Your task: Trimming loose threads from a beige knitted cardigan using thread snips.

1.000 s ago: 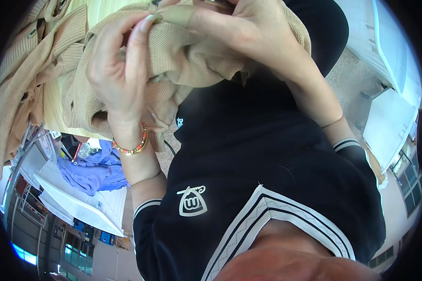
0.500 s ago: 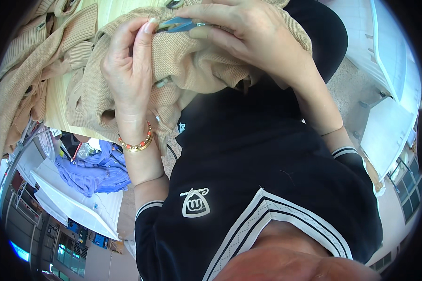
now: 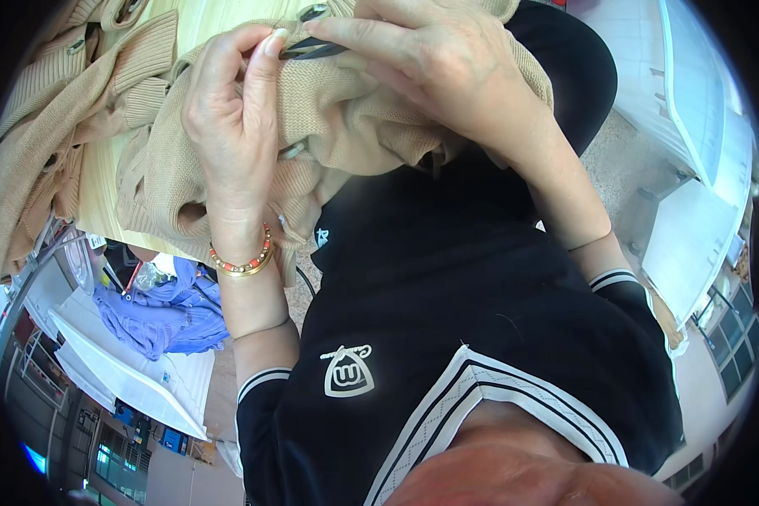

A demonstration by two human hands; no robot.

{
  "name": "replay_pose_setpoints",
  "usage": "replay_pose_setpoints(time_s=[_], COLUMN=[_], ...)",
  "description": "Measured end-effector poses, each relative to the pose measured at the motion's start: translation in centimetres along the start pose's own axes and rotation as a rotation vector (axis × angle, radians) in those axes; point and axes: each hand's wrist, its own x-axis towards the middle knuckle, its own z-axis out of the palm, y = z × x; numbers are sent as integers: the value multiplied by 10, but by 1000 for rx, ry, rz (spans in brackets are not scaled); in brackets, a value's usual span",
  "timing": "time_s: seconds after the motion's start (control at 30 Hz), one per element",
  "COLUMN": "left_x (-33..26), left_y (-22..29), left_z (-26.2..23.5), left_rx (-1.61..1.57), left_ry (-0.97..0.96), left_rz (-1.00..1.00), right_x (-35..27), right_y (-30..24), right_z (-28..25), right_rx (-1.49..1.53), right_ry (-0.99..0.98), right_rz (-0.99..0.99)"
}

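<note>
While grasping dark-bladed snips point(image 3: 314, 51) in the right hand point(image 3: 451, 72), pinching left hand point(image 3: 236, 122) thumb to forefinger at the upper edge of the beige knit garment point(image 3: 312, 105); cannot tell whether on yarn or fabric. Find garment bunched at the light wood tabletop point(image 3: 101, 198); leftward, more beige knitwear point(image 3: 59, 164); farther off, purple cloth point(image 3: 164, 320).

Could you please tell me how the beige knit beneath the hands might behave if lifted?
The knit would probably flop, as it lies in soft, bunched folds. Its textured surface suggests it is unlikely to slip.
</note>
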Motion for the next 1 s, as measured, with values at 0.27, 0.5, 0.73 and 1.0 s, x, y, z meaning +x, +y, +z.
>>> replay_pose_setpoints(time_s=[0.27,0.5,0.73,1.0], left_x=[8,9,6,1], left_y=[-5,-7,-5,-18], left_z=[5,4,0,2], left_rx=[-174,-154,-114,-308], left_ry=[-5,-56,-108,-13], left_rz=[-71,-89,-176,-236], right_x=[4,4,1,-3], right_y=[0,1,5,1], right_z=[0,-4,1,-1], right_rx=[0,-9,43,5], right_ry=[21,-28,-34,24], right_rz=[-13,-24,-59,-93])
